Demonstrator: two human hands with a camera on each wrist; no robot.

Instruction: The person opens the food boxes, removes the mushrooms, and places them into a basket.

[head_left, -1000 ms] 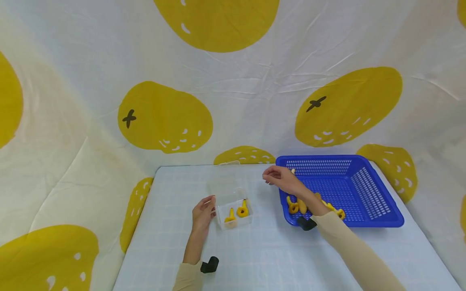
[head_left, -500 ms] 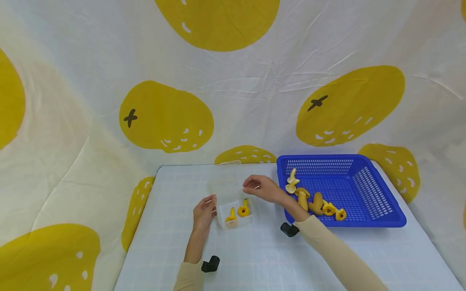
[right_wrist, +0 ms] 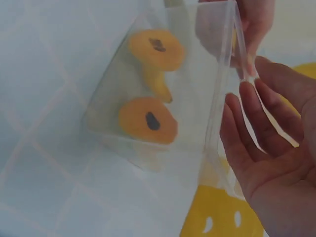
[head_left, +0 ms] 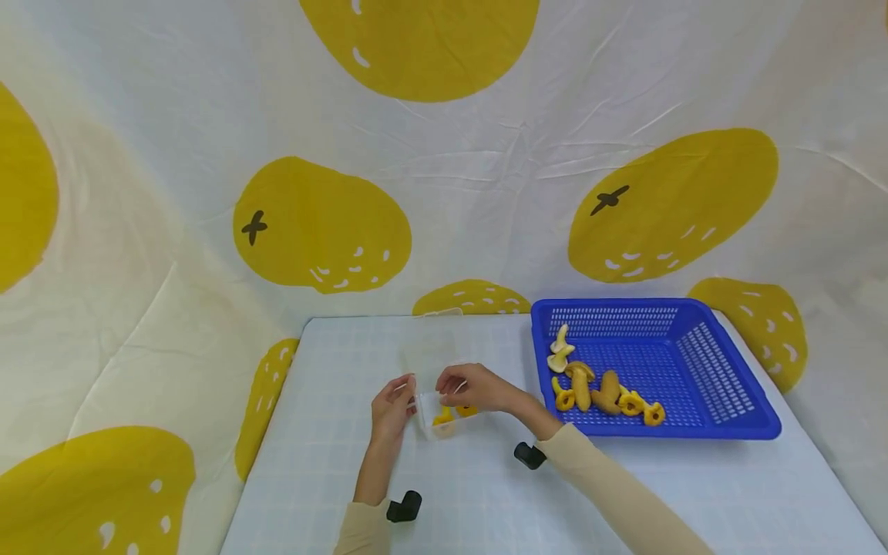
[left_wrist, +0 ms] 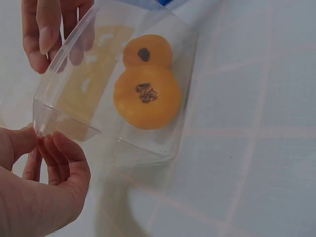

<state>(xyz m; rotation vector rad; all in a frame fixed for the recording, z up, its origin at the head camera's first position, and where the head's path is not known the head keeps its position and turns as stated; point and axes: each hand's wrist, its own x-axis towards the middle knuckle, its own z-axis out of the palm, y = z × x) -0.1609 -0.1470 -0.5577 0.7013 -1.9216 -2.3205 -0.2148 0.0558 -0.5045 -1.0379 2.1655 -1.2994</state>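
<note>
My left hand [head_left: 392, 407] pinches the left rim of a clear plastic box [head_left: 435, 432] between thumb and fingertips, as the left wrist view also shows. Two yellow mushrooms [left_wrist: 147, 106] with dark marks on their caps lie inside; in the head view my right hand partly covers them. My right hand [head_left: 479, 388] is over the box, its fingers loosely bent and its fingertips by the rim. Nothing shows between thumb and fingers in the right wrist view. The clear lid [head_left: 426, 347] lies folded back behind the box.
To the right stands a blue plastic basket [head_left: 731, 389] holding several yellow, brown and pale mushrooms [head_left: 581, 385] along its left and front sides. A pale checked cloth [head_left: 305, 462] covers the table. Behind hangs a white curtain [head_left: 486, 216] printed with yellow fruit.
My right hand has moved left and down from the basket's left edge to over the box, uncovering the mushrooms in the basket. My left hand stays at the box rim.
</note>
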